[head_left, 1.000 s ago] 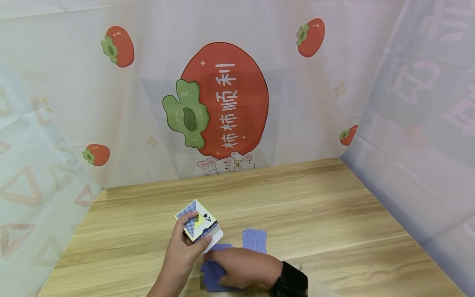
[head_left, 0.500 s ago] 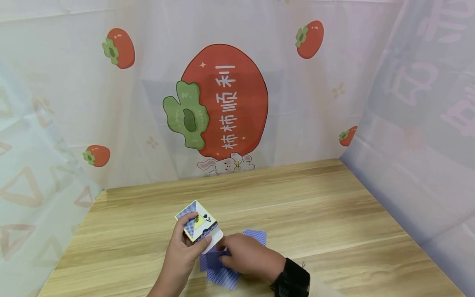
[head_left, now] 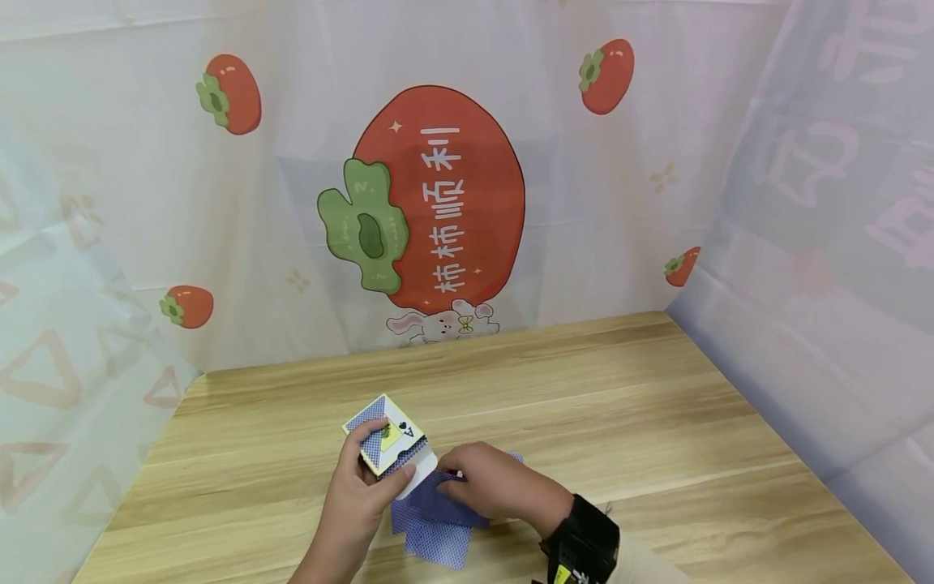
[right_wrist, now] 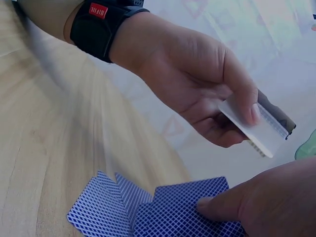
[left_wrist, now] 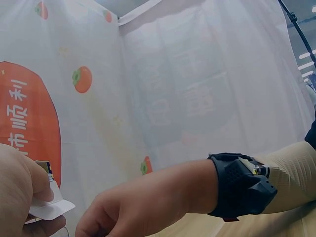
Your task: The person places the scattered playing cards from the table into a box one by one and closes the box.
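My left hand (head_left: pixel 350 499) grips a blue-and-white playing card box (head_left: pixel 403 440) with an ace of spades on its face. The box is tilted, and its white flap (head_left: pixel 422 472) sticks out toward my right hand (head_left: pixel 503 483). That hand pinches a few blue-backed playing cards (head_left: pixel 454 504), thumb on top, just beside the flap. Below them more blue-backed cards (head_left: pixel 441 547) lie loosely overlapped on the table. In the right wrist view, the thumb presses on the held cards (right_wrist: pixel 180 200), and loose cards (right_wrist: pixel 101 207) fan out to the left.
Past the right hand peeks the edge of another blue card (head_left: pixel 516 457), mostly hidden. The wooden table (head_left: pixel 569 389) runs back to a white cloth backdrop (head_left: pixel 598 219) printed with persimmons. A black wrist device (head_left: pixel 584 539) is strapped to the right wrist.
My right hand has lifted cards from the pile and moved up and slightly right, turning them beside the box's flap. Other cards stay spread below. The left hand and box keep their place.
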Tool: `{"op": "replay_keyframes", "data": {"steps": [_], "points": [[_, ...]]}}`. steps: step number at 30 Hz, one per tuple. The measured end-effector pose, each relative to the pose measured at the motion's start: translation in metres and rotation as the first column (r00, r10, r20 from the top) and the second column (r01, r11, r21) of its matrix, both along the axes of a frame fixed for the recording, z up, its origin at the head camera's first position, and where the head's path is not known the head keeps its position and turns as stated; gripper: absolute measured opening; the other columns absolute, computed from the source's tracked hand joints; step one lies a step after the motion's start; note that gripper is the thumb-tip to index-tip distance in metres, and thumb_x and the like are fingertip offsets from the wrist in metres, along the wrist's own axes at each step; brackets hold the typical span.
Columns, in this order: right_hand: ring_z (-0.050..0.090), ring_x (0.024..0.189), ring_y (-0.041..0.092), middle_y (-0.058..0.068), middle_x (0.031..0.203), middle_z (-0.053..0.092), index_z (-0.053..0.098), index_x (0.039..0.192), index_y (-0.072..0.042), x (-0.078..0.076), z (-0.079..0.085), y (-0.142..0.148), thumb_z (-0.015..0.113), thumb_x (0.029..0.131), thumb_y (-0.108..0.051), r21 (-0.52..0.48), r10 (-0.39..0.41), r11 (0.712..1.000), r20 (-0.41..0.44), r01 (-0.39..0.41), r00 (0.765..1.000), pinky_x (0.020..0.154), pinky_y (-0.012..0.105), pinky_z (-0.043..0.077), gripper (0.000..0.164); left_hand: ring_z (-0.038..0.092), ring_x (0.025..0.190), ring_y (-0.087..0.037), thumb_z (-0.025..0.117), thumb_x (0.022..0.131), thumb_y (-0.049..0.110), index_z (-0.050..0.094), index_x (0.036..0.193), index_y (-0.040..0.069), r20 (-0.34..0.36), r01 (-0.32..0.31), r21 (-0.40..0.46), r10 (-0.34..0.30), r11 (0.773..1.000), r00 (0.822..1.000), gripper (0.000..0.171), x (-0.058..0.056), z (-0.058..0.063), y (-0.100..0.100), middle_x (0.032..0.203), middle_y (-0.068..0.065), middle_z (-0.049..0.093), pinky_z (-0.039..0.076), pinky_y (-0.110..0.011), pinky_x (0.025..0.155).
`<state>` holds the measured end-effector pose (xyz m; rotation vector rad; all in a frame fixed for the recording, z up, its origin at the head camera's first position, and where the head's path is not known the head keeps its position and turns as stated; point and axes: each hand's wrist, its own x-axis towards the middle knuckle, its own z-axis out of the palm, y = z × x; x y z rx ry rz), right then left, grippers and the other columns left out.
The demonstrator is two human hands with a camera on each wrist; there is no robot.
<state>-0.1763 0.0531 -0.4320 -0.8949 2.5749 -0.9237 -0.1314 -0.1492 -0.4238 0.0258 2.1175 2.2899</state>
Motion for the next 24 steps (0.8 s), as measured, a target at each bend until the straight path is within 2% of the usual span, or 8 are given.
{"op": "replay_keyframes", "data": {"steps": [7,14,17,20,24], "points": [[0.057,0.075,-0.002,-0.014,0.091,0.068,0.074,0.103,-0.017,-0.003,-0.004,0.001,0.072,0.095,-0.022,0.000,-0.095,0.995,-0.031,0.095,0.995,0.066,0.019,0.050,0.009,0.055,0.121,-0.024,0.070,0.089,-0.007,0.031,0.148,0.013,-0.010,-0.003,-0.004,0.003,1.000,1.000,0.073,0.000,0.000,0.001,0.144,-0.025,0.036,0.055,-0.024,0.090],[0.058,0.074,0.002,-0.012,0.088,0.066,0.073,0.098,-0.019,-0.010,0.001,0.007,0.070,0.097,-0.025,-0.060,-0.137,0.989,0.021,0.138,0.990,0.064,0.022,0.050,0.007,0.052,0.124,-0.030,0.069,0.089,-0.009,0.031,0.149,0.015,0.006,-0.011,0.003,0.011,1.000,1.000,0.075,0.000,0.001,0.000,0.145,-0.025,0.036,0.055,-0.025,0.091],[0.056,0.073,0.002,-0.013,0.085,0.064,0.072,0.097,-0.020,-0.011,0.007,0.012,0.069,0.097,-0.025,-0.078,-0.084,0.993,0.060,0.089,0.995,0.063,0.022,0.049,0.006,0.051,0.126,-0.032,0.068,0.089,-0.009,0.031,0.149,0.015,0.008,-0.012,0.004,0.012,1.000,1.000,0.074,0.000,0.001,0.000,0.145,-0.025,0.036,0.055,-0.024,0.091],[0.053,0.073,0.001,-0.015,0.083,0.061,0.071,0.098,-0.022,-0.011,0.015,0.020,0.068,0.099,-0.025,-0.084,0.025,0.996,0.099,-0.017,0.995,0.064,0.021,0.047,0.004,0.049,0.128,-0.032,0.068,0.090,-0.008,0.031,0.149,0.015,0.012,-0.013,-0.005,0.013,1.000,1.000,0.074,0.000,0.002,0.000,0.148,-0.024,0.034,0.054,-0.024,0.092],[0.055,0.078,0.000,-0.015,0.089,0.064,0.071,0.106,-0.023,-0.010,0.025,0.030,0.064,0.101,-0.024,-0.131,0.190,0.977,0.170,-0.169,0.967,0.070,0.019,0.050,0.008,0.049,0.129,-0.034,0.069,0.091,-0.005,0.030,0.150,0.016,0.015,-0.015,-0.019,0.015,1.000,1.000,0.074,0.001,0.003,-0.001,0.150,-0.024,0.033,0.054,-0.025,0.092]]}}
